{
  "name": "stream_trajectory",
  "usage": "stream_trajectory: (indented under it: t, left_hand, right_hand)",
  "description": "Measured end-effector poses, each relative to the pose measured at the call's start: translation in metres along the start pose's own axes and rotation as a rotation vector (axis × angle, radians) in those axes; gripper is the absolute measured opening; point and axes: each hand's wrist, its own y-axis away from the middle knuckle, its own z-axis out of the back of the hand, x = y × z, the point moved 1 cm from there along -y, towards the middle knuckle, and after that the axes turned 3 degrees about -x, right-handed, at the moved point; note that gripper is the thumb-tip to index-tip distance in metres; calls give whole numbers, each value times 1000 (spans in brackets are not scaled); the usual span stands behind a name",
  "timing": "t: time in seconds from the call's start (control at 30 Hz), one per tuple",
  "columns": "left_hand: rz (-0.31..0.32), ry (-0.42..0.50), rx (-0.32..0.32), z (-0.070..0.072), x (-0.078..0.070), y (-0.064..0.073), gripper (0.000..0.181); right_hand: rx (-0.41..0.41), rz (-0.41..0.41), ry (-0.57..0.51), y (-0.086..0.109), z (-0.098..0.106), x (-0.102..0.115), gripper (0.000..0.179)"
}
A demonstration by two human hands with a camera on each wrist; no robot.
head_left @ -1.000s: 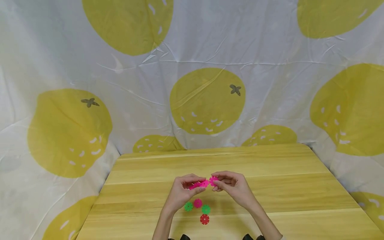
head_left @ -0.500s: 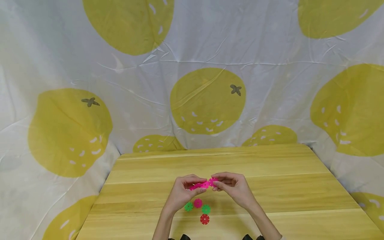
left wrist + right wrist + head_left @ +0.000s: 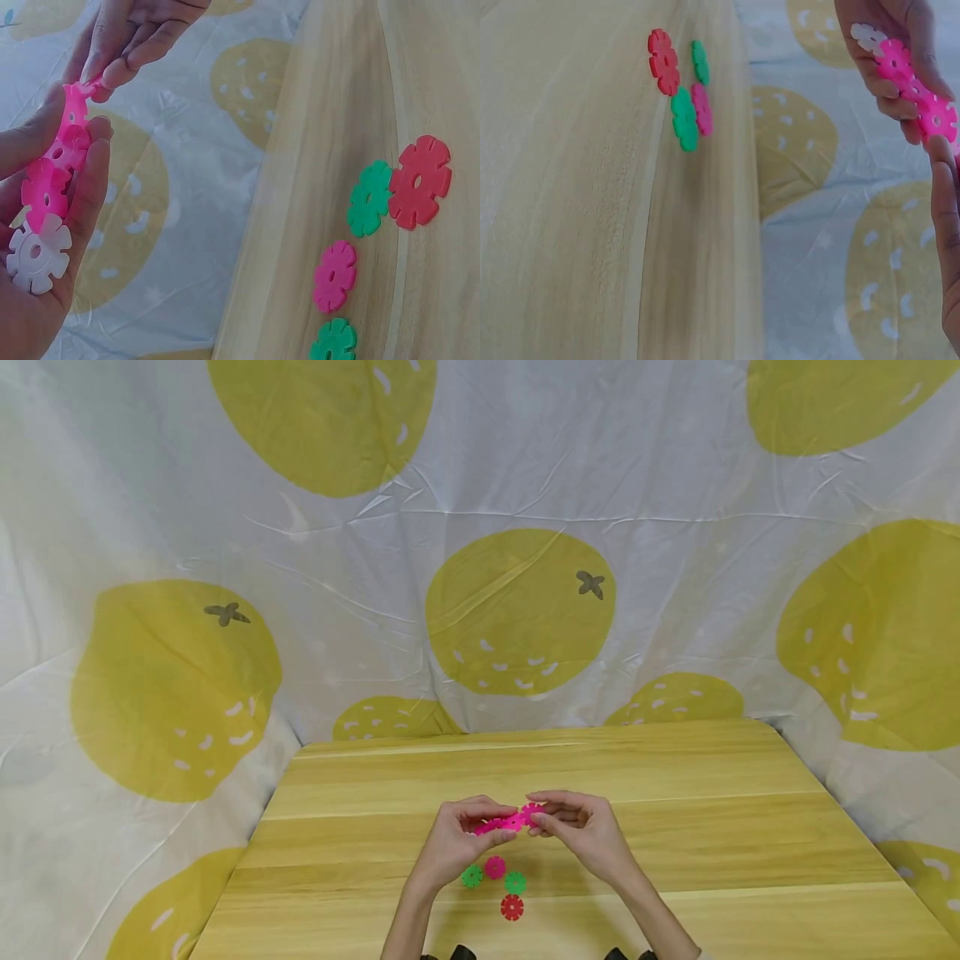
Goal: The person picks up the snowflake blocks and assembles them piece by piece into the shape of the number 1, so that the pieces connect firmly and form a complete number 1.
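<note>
Between the thumb and fingers of my left hand (image 3: 453,843) is a chain of pink notched plastic snowflake discs (image 3: 46,193). A white snowflake disc (image 3: 37,255) forms the chain's end near the palm. My right hand (image 3: 592,831) pinches another pink snowflake disc (image 3: 531,813) between thumb and fingers. Its edge meets the chain's free end at an angle, and the fingertips partly cover it. Both hands are raised above the wooden table (image 3: 720,827).
Below the hands, loose snowflake discs lie flat on the table: a left green disc (image 3: 472,876), a pink disc (image 3: 495,867), a right green disc (image 3: 515,883) and a red disc (image 3: 512,907). A lemon-printed cloth (image 3: 360,610) hangs behind the table.
A small gap between the right hand's pink disc and the chain has closed, and the two now overlap. The right hand has shifted slightly left; the loose discs stay put.
</note>
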Motion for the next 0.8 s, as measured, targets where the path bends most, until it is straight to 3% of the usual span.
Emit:
stream_trajectory:
  t: [0.3,0.47,0.67,0.8]
  left_hand:
    - [12,62,25,-3,0,-1,26]
    - [10,61,15,-3,1,-1,25]
    - [12,62,18,-2,3,-1,26]
    - [39,25,30,-1,3,-1,26]
  right_hand:
    - [22,66,-28,2,-4,0,26]
    - [-4,52,19,3,-8,0,26]
    - [-8,31,3,2,-8,-1,26]
    - [0,13,13,1,-6,-2,27]
